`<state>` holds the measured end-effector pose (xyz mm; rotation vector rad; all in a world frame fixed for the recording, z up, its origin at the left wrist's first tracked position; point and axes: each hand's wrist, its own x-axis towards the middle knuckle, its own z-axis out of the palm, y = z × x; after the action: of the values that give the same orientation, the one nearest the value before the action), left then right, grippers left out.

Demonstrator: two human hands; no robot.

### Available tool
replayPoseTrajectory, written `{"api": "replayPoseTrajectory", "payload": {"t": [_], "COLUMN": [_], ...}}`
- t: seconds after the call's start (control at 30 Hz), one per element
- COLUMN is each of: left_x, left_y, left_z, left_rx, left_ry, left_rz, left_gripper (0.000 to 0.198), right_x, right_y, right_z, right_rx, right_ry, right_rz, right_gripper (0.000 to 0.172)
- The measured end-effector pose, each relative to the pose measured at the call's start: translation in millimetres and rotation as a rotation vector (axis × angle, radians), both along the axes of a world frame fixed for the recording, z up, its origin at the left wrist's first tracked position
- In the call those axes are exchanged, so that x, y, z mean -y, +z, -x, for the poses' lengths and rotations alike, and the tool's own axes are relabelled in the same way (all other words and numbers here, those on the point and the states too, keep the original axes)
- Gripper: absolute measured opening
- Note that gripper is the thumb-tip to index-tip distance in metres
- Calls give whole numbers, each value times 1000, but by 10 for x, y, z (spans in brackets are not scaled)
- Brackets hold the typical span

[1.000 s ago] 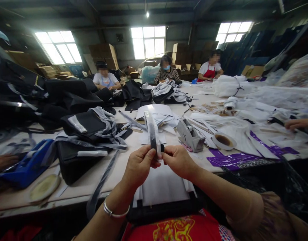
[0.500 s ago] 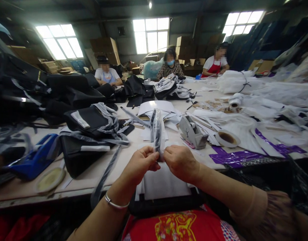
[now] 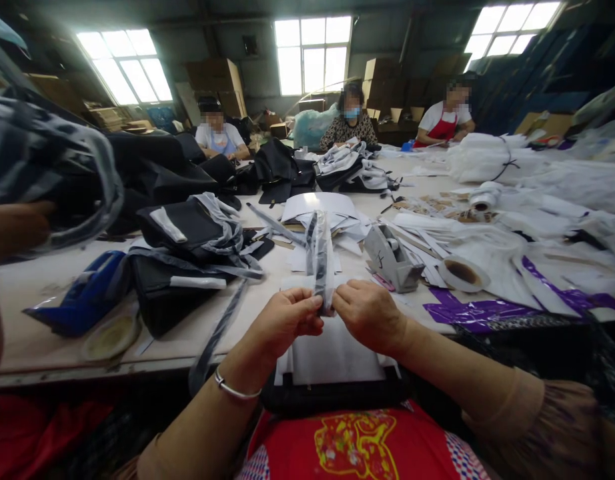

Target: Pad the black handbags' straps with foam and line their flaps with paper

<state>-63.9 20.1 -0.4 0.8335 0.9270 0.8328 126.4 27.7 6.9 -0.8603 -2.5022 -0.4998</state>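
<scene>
A dark strap in clear plastic wrap [image 3: 323, 257] rises in a loop before me. My left hand [image 3: 292, 315] pinches its lower end between thumb and fingers. Close against it, my right hand [image 3: 370, 315] is closed on the wrap's right edge. Below both hands a black bag [image 3: 332, 395] lies at my lap, with a white sheet [image 3: 335, 357] on its front. Another wrapped strap [image 3: 217, 340] hangs over the table edge to the left of my left hand.
Black bags [image 3: 157, 293] with wrapped straps are stacked at left, beside a blue tape dispenser [image 3: 82, 290]. A grey tape dispenser [image 3: 392, 257], a tape roll [image 3: 462, 275] and purple plastic [image 3: 487, 310] lie at right. At far left, another person's hand [image 3: 17, 230] holds wrapped straps. Several co-workers sit opposite.
At far left, another person's hand has come up with wrapped straps. My view has shifted slightly; both my hands keep their grip on the wrapped strap.
</scene>
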Motion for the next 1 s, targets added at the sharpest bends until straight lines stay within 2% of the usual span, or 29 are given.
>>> {"api": "replayPoseTrajectory", "payload": {"t": [0.13,0.23,0.3,0.37,0.43,0.5,0.6,0.63,0.7,0.77,0.87,0.93,1.0], "left_x": [7,21,46,89,144,196,231,228,204,167,113,93,93], "left_y": [-34,-26,-12,-13,-42,-88,-130,-129,-111,-93,-97,-109,-111], "left_z": [-4,-30,-44,-63,-94,-127,-131,-114,-67,-32,-53,-97,-128], "left_rx": [0,-128,-300,-467,-563,-592,-575,-552,-422,-180,145,230,226], "left_ry": [-39,45,165,271,296,278,274,253,148,36,66,141,192], "left_rz": [41,-115,-344,-602,-797,-907,-940,-907,-739,-481,-162,-51,-23], "left_gripper": [33,26,20,15,14,16,17,16,17,27,38,42,43], "right_x": [-11,-14,-3,13,23,21,10,9,17,35,66,80,81], "right_y": [-61,-70,-33,19,59,74,66,61,42,6,-79,-119,-119], "right_z": [-1,-13,-21,-15,10,49,98,105,103,86,64,58,52], "right_rx": [-146,-419,-654,-813,-920,-1068,-1263,-1254,-1116,-864,-469,-303,-305], "right_ry": [-18,-24,-61,-69,-45,-41,-41,-32,-25,-3,54,80,103], "right_rz": [126,342,547,861,1209,1465,1617,1591,1371,997,504,360,386], "right_gripper": [29,22,21,24,31,40,44,42,36,33,29,28,27]}}
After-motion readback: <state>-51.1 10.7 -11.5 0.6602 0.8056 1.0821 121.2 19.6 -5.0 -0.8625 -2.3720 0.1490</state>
